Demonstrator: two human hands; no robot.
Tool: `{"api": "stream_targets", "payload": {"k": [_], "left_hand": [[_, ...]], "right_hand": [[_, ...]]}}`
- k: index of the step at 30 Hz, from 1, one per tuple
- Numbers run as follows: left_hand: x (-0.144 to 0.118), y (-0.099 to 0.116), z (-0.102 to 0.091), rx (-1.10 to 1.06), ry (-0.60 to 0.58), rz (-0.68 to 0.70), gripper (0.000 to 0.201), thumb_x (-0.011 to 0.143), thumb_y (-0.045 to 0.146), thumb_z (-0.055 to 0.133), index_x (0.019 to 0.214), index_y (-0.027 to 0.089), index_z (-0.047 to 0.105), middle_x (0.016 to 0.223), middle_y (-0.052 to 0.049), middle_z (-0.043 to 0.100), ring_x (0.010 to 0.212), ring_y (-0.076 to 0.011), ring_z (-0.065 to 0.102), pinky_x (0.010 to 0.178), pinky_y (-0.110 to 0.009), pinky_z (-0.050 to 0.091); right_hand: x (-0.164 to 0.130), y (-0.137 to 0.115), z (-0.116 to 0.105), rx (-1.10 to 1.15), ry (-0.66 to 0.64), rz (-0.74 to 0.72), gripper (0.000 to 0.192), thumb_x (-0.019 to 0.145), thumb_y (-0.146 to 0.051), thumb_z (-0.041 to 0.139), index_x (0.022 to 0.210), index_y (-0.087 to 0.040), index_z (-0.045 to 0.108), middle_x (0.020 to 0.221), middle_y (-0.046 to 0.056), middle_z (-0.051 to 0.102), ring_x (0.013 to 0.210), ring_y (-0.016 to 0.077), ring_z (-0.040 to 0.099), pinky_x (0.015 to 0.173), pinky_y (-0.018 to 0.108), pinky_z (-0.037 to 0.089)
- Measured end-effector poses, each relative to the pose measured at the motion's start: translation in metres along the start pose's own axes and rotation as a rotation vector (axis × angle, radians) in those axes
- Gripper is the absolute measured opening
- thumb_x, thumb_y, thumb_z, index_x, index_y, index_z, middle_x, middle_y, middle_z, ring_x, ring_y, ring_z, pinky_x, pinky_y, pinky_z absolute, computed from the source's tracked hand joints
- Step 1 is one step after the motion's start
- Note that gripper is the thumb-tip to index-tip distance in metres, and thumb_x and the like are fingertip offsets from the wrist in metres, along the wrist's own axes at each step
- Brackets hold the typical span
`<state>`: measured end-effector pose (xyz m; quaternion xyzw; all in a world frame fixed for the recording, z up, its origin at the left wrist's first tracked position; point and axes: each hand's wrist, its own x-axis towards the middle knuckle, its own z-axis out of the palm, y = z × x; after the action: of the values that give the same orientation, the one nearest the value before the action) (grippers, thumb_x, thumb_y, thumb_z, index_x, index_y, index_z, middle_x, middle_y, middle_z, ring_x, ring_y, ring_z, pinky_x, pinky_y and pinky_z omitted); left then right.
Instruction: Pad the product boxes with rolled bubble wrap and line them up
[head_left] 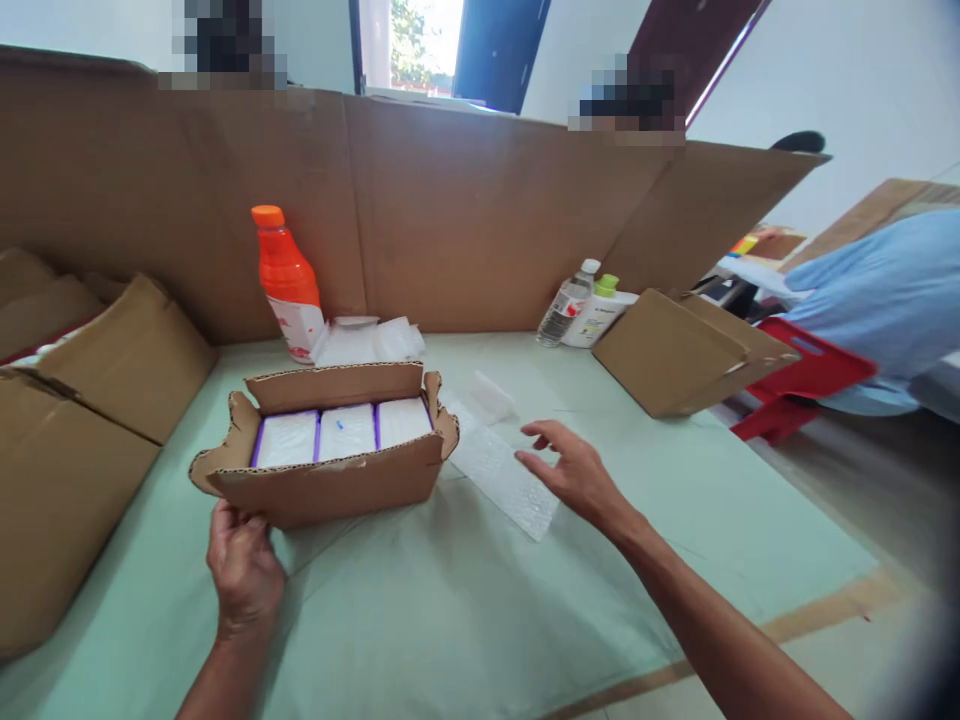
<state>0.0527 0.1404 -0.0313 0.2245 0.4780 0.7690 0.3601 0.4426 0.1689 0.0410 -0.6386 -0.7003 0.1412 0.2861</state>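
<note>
A small open cardboard box (330,482) sits on the pale green table cover (465,600); three white packets with purple edges (345,432) stand side by side inside it. My left hand (241,565) touches the box's near left corner, fingers curled against the wall. My right hand (574,472) hovers with fingers spread over a strip of white bubble wrap (499,472) lying to the right of the box. A small clear plastic piece (493,393) lies just behind the strip.
An orange bottle (289,285) and crumpled white wrapping (371,342) stand behind the box. Two bottles (589,305) and a closed carton (686,352) are at the back right. Large cartons (90,400) crowd the left. A cardboard wall (465,220) backs the table. A person in blue (885,300) sits at right.
</note>
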Motion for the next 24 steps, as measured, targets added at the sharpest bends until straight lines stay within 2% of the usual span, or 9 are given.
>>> {"api": "stream_targets", "payload": {"k": [3,5,8,11,14,16,18,19,24], "left_hand": [[-0.002,0.003,0.001,0.021,-0.025,-0.003,0.034,0.066,0.030,0.072,0.098,0.022,0.062,0.091,0.001,0.060,0.088,-0.0158,0.054,0.083,-0.026,0.041],[-0.002,0.005,0.000,0.009,-0.052,-0.035,0.034,0.067,0.030,0.073,0.098,0.022,0.063,0.093,0.000,0.062,0.092,-0.0160,0.055,0.085,-0.026,0.041],[0.001,0.006,-0.001,-0.022,-0.121,-0.102,0.040,0.066,0.029,0.076,0.104,0.024,0.065,0.102,-0.001,0.065,0.096,-0.0161,0.056,0.086,-0.026,0.042],[0.007,0.004,0.002,-0.033,-0.193,-0.126,0.049,0.063,0.029,0.078,0.110,0.026,0.065,0.115,-0.003,0.065,0.105,-0.0179,0.057,0.092,-0.027,0.042],[0.010,0.002,0.005,-0.039,-0.204,-0.133,0.049,0.062,0.026,0.079,0.109,0.027,0.066,0.118,-0.002,0.065,0.111,-0.0186,0.056,0.099,-0.028,0.041],[0.011,0.002,0.007,-0.050,-0.197,-0.131,0.048,0.061,0.025,0.079,0.108,0.027,0.067,0.118,-0.002,0.066,0.111,-0.0185,0.056,0.099,-0.027,0.041],[0.012,0.002,0.007,-0.062,-0.181,-0.142,0.048,0.061,0.025,0.079,0.108,0.026,0.068,0.117,-0.003,0.067,0.109,-0.0185,0.057,0.097,-0.028,0.042],[0.012,0.003,0.007,-0.064,-0.173,-0.150,0.048,0.060,0.026,0.079,0.107,0.026,0.068,0.115,-0.003,0.067,0.107,-0.0185,0.058,0.095,-0.028,0.043],[0.015,0.000,0.004,-0.031,-0.183,-0.129,0.045,0.061,0.029,0.077,0.105,0.024,0.069,0.109,-0.003,0.068,0.101,-0.0174,0.058,0.089,-0.027,0.044]], "right_hand": [[0.001,-0.032,0.031,0.169,-0.216,-0.217,0.053,0.085,-0.046,0.068,0.132,-0.024,0.058,0.134,0.013,0.064,0.108,0.0281,0.066,0.090,0.043,0.053],[0.000,-0.051,0.053,0.246,-0.300,-0.275,0.057,0.084,-0.047,0.071,0.134,-0.024,0.056,0.136,0.014,0.062,0.116,0.0307,0.063,0.096,0.046,0.052],[0.003,-0.070,0.079,0.305,-0.286,-0.183,0.044,0.086,-0.043,0.068,0.123,-0.021,0.059,0.116,0.012,0.069,0.102,0.0292,0.065,0.087,0.044,0.053],[0.016,-0.075,0.093,0.328,-0.238,-0.069,0.038,0.087,-0.039,0.064,0.118,-0.019,0.060,0.106,0.010,0.071,0.089,0.0256,0.064,0.080,0.041,0.054],[0.027,-0.066,0.090,0.397,-0.289,-0.100,0.048,0.086,-0.038,0.065,0.129,-0.019,0.057,0.115,0.010,0.071,0.094,0.0248,0.066,0.082,0.041,0.056],[0.031,-0.055,0.080,0.415,-0.310,-0.151,0.052,0.085,-0.038,0.066,0.134,-0.021,0.057,0.129,0.010,0.068,0.111,0.0268,0.065,0.091,0.042,0.055],[0.032,-0.041,0.068,0.383,-0.267,-0.156,0.047,0.086,-0.037,0.066,0.130,-0.023,0.062,0.138,0.011,0.064,0.126,0.0283,0.060,0.099,0.044,0.052],[0.034,-0.035,0.062,0.358,-0.234,-0.137,0.041,0.087,-0.037,0.065,0.126,-0.023,0.066,0.138,0.011,0.064,0.127,0.0282,0.060,0.100,0.044,0.052],[0.052,-0.020,0.052,0.248,-0.160,-0.014,0.023,0.087,-0.024,0.061,0.104,-0.020,0.074,0.118,0.010,0.075,0.105,0.0237,0.070,0.086,0.037,0.056]]}}
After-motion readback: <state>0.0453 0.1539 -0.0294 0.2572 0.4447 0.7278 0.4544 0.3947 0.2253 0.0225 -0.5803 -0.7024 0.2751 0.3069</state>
